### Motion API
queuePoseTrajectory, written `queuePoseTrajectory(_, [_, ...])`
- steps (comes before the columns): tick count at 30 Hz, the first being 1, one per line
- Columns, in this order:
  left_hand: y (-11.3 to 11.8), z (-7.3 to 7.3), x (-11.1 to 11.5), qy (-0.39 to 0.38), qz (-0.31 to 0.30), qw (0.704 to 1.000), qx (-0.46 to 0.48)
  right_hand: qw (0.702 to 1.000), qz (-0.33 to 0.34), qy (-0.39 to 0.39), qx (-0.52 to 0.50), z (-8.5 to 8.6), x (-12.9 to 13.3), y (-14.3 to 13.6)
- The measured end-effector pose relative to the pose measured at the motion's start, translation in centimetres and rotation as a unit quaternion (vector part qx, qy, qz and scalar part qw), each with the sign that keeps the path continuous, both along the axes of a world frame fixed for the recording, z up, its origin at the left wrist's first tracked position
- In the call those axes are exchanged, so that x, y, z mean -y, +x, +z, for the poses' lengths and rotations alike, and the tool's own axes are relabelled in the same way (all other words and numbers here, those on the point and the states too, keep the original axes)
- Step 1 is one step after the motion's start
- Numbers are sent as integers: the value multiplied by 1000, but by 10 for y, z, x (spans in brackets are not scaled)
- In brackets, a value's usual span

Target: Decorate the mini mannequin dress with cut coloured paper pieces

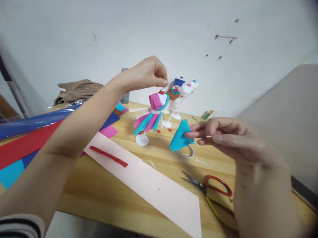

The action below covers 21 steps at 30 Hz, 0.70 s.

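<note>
My left hand is closed in a pinch on the top knob of a miniature dress form. The form stands tilted on a round white base and wears pink and turquoise pieces, with strips hanging as a skirt. In my right hand, a turquoise piece of crepe paper or cloth is held between the fingers, and a small white tip shows by the thumb. Below that hand lie scissors with one red and one yellow-green handle, blades apart. A white tape roll sits partly behind the turquoise piece.
More small dress forms stand behind, near the wall. A pale pink sheet crosses the wooden table, bearing a red strip. Coloured sheets and a brown cloth lie at left. A grey panel stands at right.
</note>
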State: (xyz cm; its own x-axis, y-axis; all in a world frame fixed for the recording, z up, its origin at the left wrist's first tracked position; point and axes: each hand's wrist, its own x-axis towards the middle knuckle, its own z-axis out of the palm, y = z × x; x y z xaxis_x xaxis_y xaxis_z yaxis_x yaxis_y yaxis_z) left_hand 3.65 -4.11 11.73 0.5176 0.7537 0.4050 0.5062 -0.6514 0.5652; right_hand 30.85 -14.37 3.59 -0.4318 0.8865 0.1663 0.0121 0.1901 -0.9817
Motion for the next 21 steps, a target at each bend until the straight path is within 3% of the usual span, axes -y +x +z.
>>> queuePoseTrajectory(5, [1,2,-1,65,-3,997,-31,1000,5,-6,0,-1,-1,-1])
queuePoseTrajectory(11, [-5,-5,-10,33,3,999,2,1000,-4,9,29,-5,-4,-3])
queuePoseTrajectory(21, [-13,-10,-4,5,12,999,32,1000,24,-12,4,-9,-7,-17])
